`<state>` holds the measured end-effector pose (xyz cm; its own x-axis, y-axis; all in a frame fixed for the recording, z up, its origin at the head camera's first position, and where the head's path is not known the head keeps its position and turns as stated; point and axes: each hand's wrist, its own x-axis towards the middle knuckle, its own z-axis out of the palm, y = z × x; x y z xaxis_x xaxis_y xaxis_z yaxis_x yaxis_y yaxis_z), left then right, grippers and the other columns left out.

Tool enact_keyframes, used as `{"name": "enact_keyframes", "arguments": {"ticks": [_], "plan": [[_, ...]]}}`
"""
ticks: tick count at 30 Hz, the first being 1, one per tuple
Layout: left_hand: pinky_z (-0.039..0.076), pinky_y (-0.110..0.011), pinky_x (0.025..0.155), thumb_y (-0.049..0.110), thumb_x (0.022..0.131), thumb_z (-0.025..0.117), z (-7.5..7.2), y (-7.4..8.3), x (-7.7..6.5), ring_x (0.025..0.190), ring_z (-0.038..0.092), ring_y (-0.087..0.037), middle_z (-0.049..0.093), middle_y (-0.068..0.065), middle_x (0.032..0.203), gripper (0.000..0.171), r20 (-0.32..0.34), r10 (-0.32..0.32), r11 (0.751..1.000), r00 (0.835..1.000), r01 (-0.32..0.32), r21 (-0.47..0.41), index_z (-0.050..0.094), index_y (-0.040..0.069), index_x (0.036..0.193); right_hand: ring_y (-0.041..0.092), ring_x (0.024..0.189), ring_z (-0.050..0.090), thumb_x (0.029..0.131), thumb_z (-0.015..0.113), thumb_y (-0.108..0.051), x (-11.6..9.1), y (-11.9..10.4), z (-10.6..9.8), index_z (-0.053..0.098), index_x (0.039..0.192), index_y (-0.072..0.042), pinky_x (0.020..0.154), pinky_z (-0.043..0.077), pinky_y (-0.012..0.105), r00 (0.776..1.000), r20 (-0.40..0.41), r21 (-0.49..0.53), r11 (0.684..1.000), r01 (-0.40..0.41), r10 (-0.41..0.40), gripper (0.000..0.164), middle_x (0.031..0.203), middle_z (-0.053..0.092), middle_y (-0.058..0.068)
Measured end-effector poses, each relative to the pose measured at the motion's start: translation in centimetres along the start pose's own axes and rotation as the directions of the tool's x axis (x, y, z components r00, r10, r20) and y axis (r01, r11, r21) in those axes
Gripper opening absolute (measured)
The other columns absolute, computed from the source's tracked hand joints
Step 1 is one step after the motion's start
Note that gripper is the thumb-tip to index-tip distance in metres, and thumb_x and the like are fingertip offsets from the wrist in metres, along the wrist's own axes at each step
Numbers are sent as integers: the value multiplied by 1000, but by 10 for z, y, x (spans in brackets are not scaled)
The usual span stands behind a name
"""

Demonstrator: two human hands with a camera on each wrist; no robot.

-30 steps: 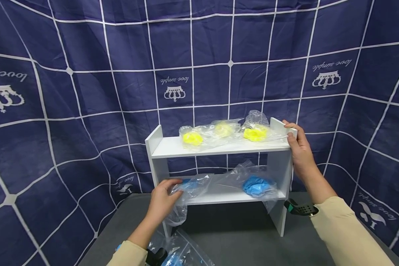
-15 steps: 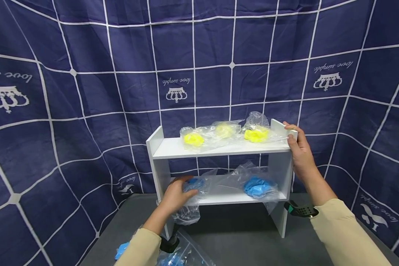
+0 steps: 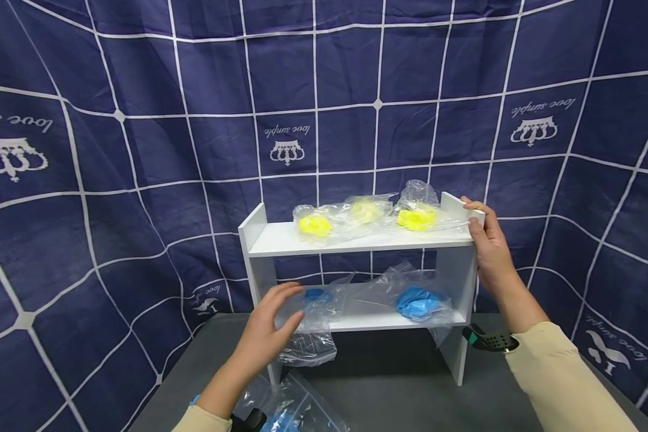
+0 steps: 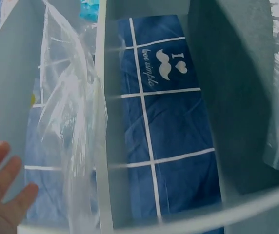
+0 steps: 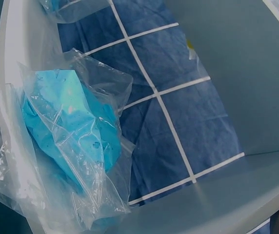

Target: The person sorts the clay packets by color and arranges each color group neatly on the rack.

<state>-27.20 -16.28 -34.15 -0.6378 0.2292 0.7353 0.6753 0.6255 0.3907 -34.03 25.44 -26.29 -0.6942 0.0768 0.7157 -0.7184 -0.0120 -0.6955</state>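
A white two-tier shelf stands on the dark table. My right hand grips the upper end of its right side panel, thumb in front and fingers behind. On the lower board, a clear plastic bag with something blue inside lies at the left, part of it hanging over the front edge. Beside that bag is my left hand, its fingers spread and holding nothing; the left wrist view shows the spread fingers too. Further right on the same board rests another clear bag with a crumpled blue item.
Clear bags with yellow contents lie along the top board. More clear bags with blue contents are on the table, in front of the shelf's left leg. A dark blue gridded cloth hangs behind and around.
My left hand reached right at the left blue bag, then drew back left with its fingers spread. That bag has shifted a little right. My right hand keeps its grip on the shelf.
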Motion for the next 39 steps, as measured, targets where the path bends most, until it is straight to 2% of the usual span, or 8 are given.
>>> {"name": "enact_keyframes", "arguments": {"ticks": [6,11,13,20,30,33,37,39], "plan": [[40,-15,106,-3,84,73,-26,-7,-27,124,59,-14,64,-7,130,46,-124,169,983,978,-176,-51,66,18,125,18,154,21,106,46,-27,-2,0,-1,50,134,-19,117,15,26,1000,-2,-18,1000,0,0,30,165,28,5],[42,-12,101,-11,73,75,-42,-20,-55,109,63,-12,68,-8,113,48,-154,336,934,929,-349,-71,70,12,115,18,153,21,106,46,-27,-1,-1,0,50,135,-18,118,14,27,1000,1,-13,1000,0,0,30,165,28,5],[45,-12,96,-11,71,76,-47,-26,-68,102,64,-10,69,-3,108,47,-123,346,933,930,-355,-55,70,13,112,19,154,20,106,46,-27,-1,-1,1,49,135,-19,120,11,30,1000,2,-17,1000,-3,3,31,166,27,5],[49,-15,85,13,81,81,-58,-65,-113,107,59,2,63,13,119,48,95,69,990,993,-80,115,63,29,123,19,153,21,106,46,-26,-1,-2,0,49,135,-18,118,15,25,1000,-1,-13,1000,-1,1,30,165,27,6],[49,-57,77,37,69,88,-59,-149,-169,107,58,-45,57,-25,131,77,313,-199,951,929,106,291,57,5,132,17,152,23,106,46,-25,-1,-1,1,50,134,-17,115,19,23,1000,7,10,1000,11,-11,29,165,27,7],[50,-54,76,39,64,90,-60,-170,-181,109,59,-35,59,-26,126,82,293,-156,947,943,58,315,56,1,129,17,152,24,106,46,-25,-1,0,2,50,134,-17,115,20,21,1000,6,13,1000,15,-15,29,165,27,9],[47,-34,71,40,63,91,-58,-194,-192,108,60,-7,66,-10,119,80,247,25,947,969,-103,305,58,6,128,16,151,24,106,46,-24,-2,0,3,51,133,-17,115,20,21,1000,1,15,1000,10,-10,28,165,27,9],[48,-36,70,39,65,90,-60,-196,-191,108,61,-14,65,-11,120,77,300,-58,957,952,-33,287,58,9,128,16,151,23,106,46,-25,-2,1,3,50,133,-18,115,19,22,1000,3,15,1000,6,-6,29,165,26,8]]}}
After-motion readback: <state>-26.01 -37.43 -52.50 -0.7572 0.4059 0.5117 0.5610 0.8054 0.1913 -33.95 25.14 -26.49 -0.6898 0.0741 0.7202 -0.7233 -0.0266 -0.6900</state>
